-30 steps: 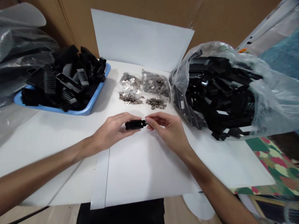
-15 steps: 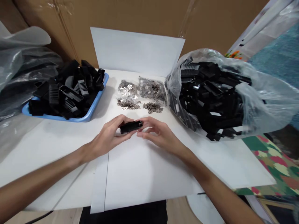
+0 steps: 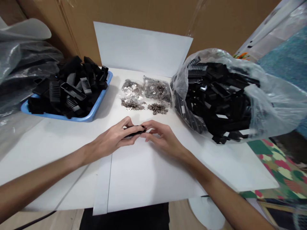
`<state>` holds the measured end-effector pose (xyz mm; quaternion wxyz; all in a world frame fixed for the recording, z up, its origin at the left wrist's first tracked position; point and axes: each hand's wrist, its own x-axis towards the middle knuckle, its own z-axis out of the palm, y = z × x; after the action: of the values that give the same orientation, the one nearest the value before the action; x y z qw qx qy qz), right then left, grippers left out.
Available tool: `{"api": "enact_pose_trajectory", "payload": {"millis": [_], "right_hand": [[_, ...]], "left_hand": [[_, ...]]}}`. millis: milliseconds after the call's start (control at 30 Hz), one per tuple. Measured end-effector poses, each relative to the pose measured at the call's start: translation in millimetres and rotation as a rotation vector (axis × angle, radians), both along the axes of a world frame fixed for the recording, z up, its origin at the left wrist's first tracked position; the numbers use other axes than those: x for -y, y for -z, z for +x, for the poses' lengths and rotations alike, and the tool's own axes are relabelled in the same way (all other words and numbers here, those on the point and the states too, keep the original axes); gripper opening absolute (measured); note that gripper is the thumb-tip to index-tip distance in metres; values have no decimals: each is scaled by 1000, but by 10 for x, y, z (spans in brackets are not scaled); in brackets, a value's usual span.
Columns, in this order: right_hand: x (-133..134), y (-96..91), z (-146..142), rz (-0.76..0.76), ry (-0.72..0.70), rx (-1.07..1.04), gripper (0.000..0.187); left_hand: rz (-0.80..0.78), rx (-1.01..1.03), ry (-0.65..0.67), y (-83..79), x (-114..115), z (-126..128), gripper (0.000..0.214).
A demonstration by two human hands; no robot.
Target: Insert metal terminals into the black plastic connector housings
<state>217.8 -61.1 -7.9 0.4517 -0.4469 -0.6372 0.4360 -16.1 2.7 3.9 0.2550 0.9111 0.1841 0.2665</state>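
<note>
My left hand point(image 3: 121, 135) is closed around a small black plastic case point(image 3: 134, 131), with its fingers lying over the top and much of the piece hidden. At the case's right end, the thumb and fingertips of my right hand point(image 3: 159, 134) pinch close together against it. Whether a tiny part sits between those fingertips is too small to tell. Just beyond the hands lie two loose heaps of small metal pieces, a left heap point(image 3: 133, 104) and a right heap point(image 3: 157, 109).
Behind the heaps are two clear bags of metal pieces, a left bag point(image 3: 131, 88) and a right bag point(image 3: 157, 89). A blue basket point(image 3: 90, 117) of black plastic cases stands left. A large clear bag point(image 3: 271, 105) of similar black parts stands right. A white board point(image 3: 141, 48) leans against cardboard point(image 3: 144, 12).
The black case has turned in my left hand, and the left fingers now cover its top. My right fingertips stay at its right end. The view has shifted slightly.
</note>
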Motion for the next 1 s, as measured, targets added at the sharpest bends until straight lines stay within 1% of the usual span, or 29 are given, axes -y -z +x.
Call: {"api": "enact_pose_trajectory", "payload": {"millis": [133,233,367,400,467,533,567,600,667,800,867,933,967,1000], "right_hand": [[-3,-8,-17,14,32,-21,20],[3,-36,-33,5,31,-40,27],[20,-40,-102,15,49,-63,32],[24,-29,-128,46,61,-54,34],[33,9,-181,160,106,24,41],[43,56,-222,313,149,155,38],[50,77,-233,386,160,219,35],[59,94,-238,446,163,275,34],[81,111,-226,519,143,361,36],[106,59,-148,592,51,488,37],[62,-3,-102,593,-11,510,35],[-44,-68,-55,521,-86,474,30],[-116,-92,-32,475,-100,450,28],[-195,-104,-11,442,-80,441,27]], "left_hand": [[19,-4,19,-5,-45,-41,33],[23,-9,33,-44,-62,-48,32],[-35,51,7,-94,-45,-48,28],[-69,83,-26,-100,-29,-45,27],[-157,132,-122,-105,12,-35,25],[-253,151,-212,-110,56,-21,25],[-297,149,-236,-116,72,-15,26],[-338,144,-243,-127,82,-12,28],[-418,127,-228,-163,77,-18,30],[-547,16,-129,-256,-35,-83,33],[-582,-28,-77,-270,-112,-126,32],[-621,-21,-52,-256,-171,-154,32],[-648,-1,-52,-244,-186,-160,32],[-684,23,-62,-233,-190,-160,34]]}}
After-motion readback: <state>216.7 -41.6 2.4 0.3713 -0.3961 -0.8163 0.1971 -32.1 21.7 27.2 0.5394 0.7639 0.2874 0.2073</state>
